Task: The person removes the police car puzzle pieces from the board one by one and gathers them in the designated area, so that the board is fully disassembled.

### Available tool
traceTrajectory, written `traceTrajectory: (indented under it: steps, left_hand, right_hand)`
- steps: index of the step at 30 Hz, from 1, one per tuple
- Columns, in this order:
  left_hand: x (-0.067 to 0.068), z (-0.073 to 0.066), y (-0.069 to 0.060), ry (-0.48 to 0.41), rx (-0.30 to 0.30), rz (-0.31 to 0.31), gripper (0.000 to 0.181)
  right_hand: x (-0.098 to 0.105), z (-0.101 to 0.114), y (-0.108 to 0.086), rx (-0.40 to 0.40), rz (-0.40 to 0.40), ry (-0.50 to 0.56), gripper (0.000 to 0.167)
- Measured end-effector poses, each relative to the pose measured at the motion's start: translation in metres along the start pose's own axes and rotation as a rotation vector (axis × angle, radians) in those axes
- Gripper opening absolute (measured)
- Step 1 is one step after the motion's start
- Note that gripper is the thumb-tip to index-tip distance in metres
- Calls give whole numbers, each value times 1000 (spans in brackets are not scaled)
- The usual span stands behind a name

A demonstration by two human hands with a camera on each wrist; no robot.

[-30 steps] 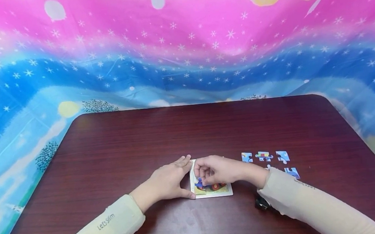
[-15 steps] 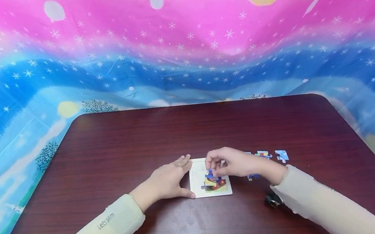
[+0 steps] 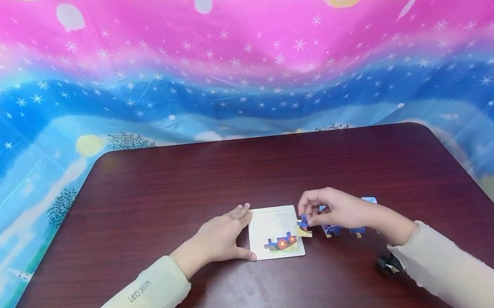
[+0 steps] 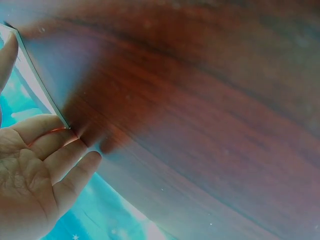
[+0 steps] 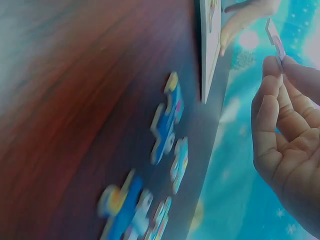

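Note:
A white square puzzle tray [image 3: 271,223] lies on the table. Joined jigsaw pieces [image 3: 283,243] showing red wheels fill part of its lower right. My left hand [image 3: 215,236] rests along the tray's left edge, thumb at the near corner and extended fingers at the far one. The left wrist view has these fingers [image 4: 65,165] against the tray edge [image 4: 45,95]. Just past the tray's right edge, my right hand [image 3: 337,208] pinches a blue and yellow jigsaw piece [image 3: 304,232] between thumb and fingertips. That piece [image 5: 275,40] appears nearly edge-on in the right wrist view.
Loose jigsaw pieces, including a dark blue one [image 3: 332,231] and a light blue one [image 3: 369,200], lie right of the tray, partly hidden by my right hand. Several pieces [image 5: 167,120] also show in the right wrist view. A patterned cloth [image 3: 238,65] hangs behind the table.
My right hand has lifted the jigsaw piece from the tray's lower left and carried it rightward, past the right edge. The left hand keeps its place.

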State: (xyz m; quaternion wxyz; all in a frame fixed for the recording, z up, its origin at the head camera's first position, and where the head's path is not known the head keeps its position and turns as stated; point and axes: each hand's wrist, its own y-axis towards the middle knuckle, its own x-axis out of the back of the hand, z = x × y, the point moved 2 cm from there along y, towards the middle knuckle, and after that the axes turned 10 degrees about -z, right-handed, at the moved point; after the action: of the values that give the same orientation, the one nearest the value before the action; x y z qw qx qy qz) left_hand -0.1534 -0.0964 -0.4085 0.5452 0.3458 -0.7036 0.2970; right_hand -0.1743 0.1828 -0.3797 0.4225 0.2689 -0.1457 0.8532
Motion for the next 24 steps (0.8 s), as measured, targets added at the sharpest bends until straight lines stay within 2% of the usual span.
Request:
traceTrajectory:
  steps: [7,12,24]
  left_hand:
    - [0,0,0,-10,14,12,103]
    - [-1,0,0,-16,20,16,103]
    - [-1,0,0,-21,18,13,103]
  right_hand:
    - [9,-11,-22,13,-11,44,12]
    - [13,-16,-36,-5,-10,71,11]
    - [12,-29,-57,-3,14,40,10]
